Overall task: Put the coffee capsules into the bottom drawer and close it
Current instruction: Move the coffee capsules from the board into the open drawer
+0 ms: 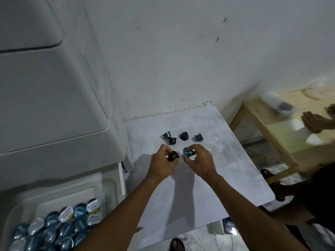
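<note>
Over the white table (226, 167), my left hand (161, 163) grips a black coffee capsule (173, 155). My right hand (199, 160) pinches a blue capsule (187, 152) with its printed foil lid facing up. Several more capsules lie on the table just beyond my fingers: a blue one (167, 135), a dark one (172, 140), a black one (184, 136) and a blue one (199, 137). At the lower left, the white bottom drawer (21, 211) stands pulled out, holding a heap of capsules (59, 227) with blue and white lids.
The white drawer cabinet (54, 105) rises at the left, against the table. A wooden bench (282, 134) stands at the right with a plastic bag (284, 106) on it. Another person's hand (315, 123) reaches over the bench, and their sandalled feet (272, 178) are by the table's right edge.
</note>
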